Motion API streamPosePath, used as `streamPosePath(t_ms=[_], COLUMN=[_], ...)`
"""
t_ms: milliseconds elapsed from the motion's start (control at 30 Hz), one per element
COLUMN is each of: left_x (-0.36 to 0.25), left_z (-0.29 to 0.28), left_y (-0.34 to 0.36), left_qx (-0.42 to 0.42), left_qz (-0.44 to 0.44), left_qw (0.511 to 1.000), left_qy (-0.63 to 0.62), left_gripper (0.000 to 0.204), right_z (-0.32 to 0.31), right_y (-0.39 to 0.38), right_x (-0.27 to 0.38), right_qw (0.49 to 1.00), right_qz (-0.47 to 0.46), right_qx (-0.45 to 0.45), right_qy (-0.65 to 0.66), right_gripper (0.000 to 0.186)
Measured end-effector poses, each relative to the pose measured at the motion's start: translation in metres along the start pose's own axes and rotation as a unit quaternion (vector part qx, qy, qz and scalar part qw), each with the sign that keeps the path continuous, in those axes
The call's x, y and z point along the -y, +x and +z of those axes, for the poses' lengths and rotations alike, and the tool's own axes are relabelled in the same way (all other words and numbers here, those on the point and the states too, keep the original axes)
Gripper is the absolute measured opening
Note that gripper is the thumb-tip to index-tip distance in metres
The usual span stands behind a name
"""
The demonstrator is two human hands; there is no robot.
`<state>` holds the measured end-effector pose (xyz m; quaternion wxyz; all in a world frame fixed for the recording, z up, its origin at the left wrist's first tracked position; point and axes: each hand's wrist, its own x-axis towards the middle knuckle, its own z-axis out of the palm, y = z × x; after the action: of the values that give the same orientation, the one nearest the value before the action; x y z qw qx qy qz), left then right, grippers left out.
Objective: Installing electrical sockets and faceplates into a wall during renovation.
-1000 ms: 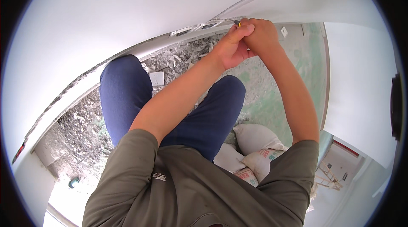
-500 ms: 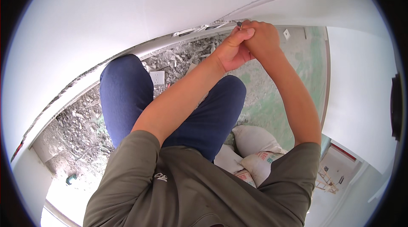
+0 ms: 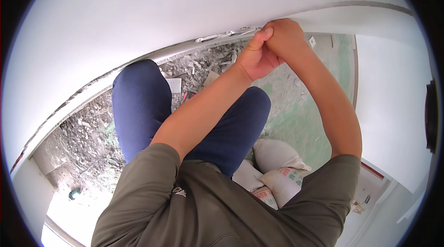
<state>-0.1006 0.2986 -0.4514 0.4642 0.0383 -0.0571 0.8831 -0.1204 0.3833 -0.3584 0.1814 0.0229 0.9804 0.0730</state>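
Note:
My two hands are pressed together at the slot along the foot of a white wall [image 3: 152, 20]. My right hand [image 3: 287, 36] is closed in a fist against the wall's lower edge, and what it grips is hidden behind its back and knuckles. From below, my left hand [image 3: 260, 57] clasps it, thumb laid along the right hand's side and palm partly showing. Left of them, a broken strip of the wall's edge [image 3: 217, 37] shows pale, jagged pieces.
Rubble [image 3: 189, 64] covers the floor along the wall, with a white socket plate [image 3: 174, 85] by my left knee [image 3: 142, 80]. A red and black object [image 3: 187, 95] lies partly under my left forearm. White sacks [image 3: 275, 154] are piled beside me. A green item [image 3: 74, 194] sits lower left with a cable.
Both hands have shifted slightly right along the wall's edge, still clasped. A dark tool tip that showed beside the right hand is now hidden. The view has moved a little.

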Motion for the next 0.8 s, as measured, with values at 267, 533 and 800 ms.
streamPosePath(t_ms=[267, 533, 800], left_x=[0.008, 0.14, 0.063], left_z=[0.004, -0.049, 0.015], left_y=[0.0, -0.087, -0.023], left_qx=[-0.034, -0.15, -0.126], left_qz=[-0.004, -0.152, -0.102], left_qw=[0.999, 0.966, 0.98], left_qy=[-0.016, -0.144, 0.113], left_gripper=[0.061, 0.051, 0.052], right_z=[0.014, 0.178, 0.052], right_y=[-0.006, -0.123, -0.094], right_x=[-0.005, -0.063, -0.032], right_qw=[0.998, 0.978, 0.995], right_qz=[0.009, -0.033, 0.017], right_qx=[-0.055, 0.205, -0.087], right_qy=[0.009, -0.032, -0.046], right_gripper=[0.025, 0.03, 0.018])
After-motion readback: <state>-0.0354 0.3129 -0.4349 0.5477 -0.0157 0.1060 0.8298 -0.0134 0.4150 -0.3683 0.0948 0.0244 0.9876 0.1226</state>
